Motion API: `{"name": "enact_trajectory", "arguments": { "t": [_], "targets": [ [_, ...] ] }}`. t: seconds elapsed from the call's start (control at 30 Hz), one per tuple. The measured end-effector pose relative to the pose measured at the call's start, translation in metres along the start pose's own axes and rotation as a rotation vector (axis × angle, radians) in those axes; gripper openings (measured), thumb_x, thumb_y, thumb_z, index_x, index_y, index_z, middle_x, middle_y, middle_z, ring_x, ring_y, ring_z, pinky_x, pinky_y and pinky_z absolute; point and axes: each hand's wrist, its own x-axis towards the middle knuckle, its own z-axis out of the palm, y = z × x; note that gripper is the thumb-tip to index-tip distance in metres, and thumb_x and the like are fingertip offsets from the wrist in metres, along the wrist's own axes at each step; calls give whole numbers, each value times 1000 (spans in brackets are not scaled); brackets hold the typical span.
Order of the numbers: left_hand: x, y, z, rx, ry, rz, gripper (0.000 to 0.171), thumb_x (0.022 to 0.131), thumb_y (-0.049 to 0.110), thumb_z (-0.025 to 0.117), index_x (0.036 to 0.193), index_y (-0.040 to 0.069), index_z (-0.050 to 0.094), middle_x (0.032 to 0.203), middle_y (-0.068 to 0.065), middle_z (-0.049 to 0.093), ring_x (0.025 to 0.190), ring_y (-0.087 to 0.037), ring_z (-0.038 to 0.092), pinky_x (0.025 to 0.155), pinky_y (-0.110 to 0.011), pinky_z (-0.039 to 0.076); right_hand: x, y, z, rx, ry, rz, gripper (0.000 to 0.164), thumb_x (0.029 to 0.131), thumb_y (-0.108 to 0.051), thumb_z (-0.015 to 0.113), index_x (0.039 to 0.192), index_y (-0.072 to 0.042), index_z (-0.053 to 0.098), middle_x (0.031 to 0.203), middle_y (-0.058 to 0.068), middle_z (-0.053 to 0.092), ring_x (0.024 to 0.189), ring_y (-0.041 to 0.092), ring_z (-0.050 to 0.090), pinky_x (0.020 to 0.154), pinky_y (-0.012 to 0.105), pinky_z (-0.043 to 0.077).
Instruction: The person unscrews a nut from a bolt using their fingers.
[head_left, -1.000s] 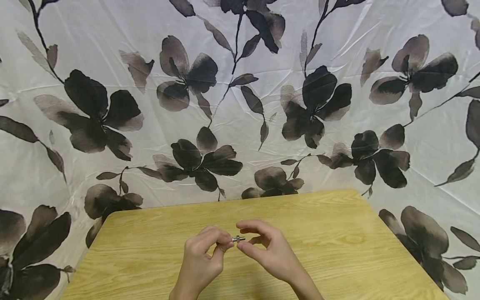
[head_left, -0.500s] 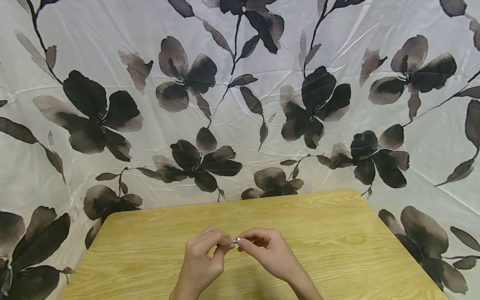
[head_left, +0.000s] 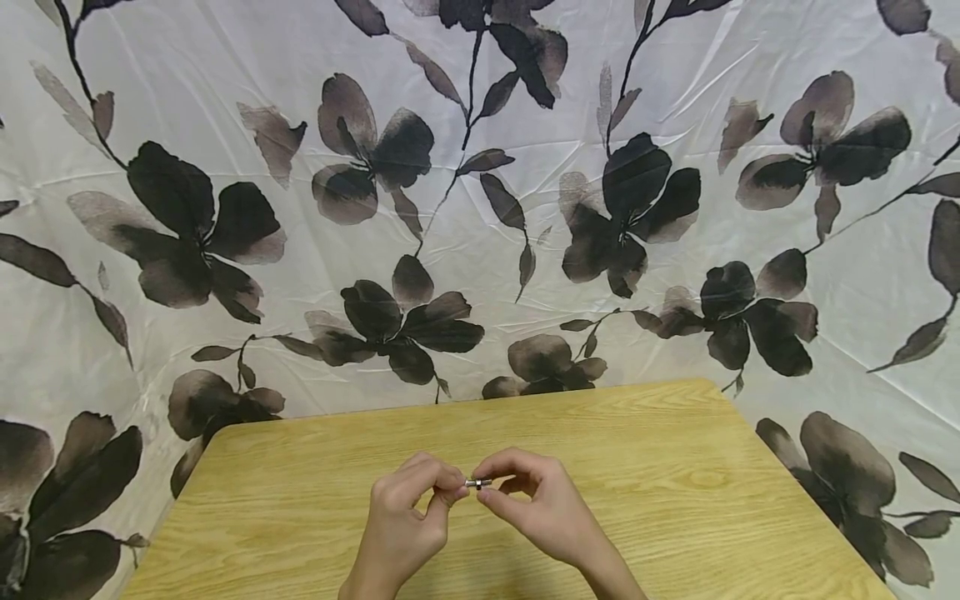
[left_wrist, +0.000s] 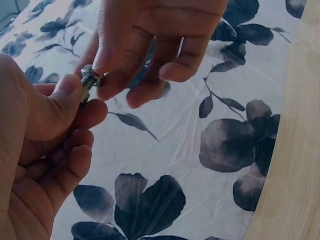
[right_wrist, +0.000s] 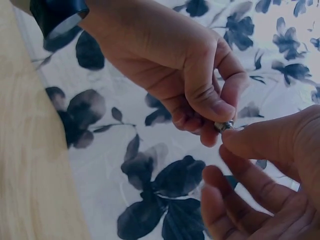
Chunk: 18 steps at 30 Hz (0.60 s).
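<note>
Between thumb and forefinger, my left hand (head_left: 408,508) pinches a small metal bolt (left_wrist: 86,91). A nut (left_wrist: 88,73) sits on the bolt's threaded shank. The bolt lies roughly level above the table in the head view, pointing right. My right hand (head_left: 543,504) has its thumb and forefinger curled about the nut from the other side. In the left wrist view the right thumb (left_wrist: 101,59) lies against the nut. The other right fingers are loosely bent. The left fingertips hide the held end of the bolt.
A wood-grain table (head_left: 315,467) lies beneath both hands. Behind it hangs a white cloth (head_left: 480,250) with dark flowers, close to the table's back edge. A black band (right_wrist: 59,17) with a device circles the left wrist.
The right thumb and forefinger closed in on the nut from a wider spread, then parted slightly, showing more of the bolt's end. The left hand stayed almost still with the bolt.
</note>
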Motion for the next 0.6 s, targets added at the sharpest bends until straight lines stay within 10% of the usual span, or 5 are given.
{"name": "enact_trajectory", "arguments": {
  "t": [0.33, 0.6],
  "targets": [
    [0, -2, 5, -39, 27, 45, 37, 70, -22, 77, 77, 11, 64, 79, 0, 71, 72, -11, 68, 70, -15, 58, -1, -1, -1, 38, 37, -148, 17, 97, 0, 68, 113, -3, 70, 117, 17, 69, 110, 11, 65, 85, 30, 60],
    [1, -2, 4, -25, 55, 63, 37, 69, -22, 78, 77, 10, 64, 78, -1, 70, 72, -12, 67, 70, -15, 57, 2, -6, -6, -13, 80, 95, 21, 104, -20, 64, 119, -8, 73, 114, 17, 74, 105, 15, 71, 85, 28, 60]
  ]
}}
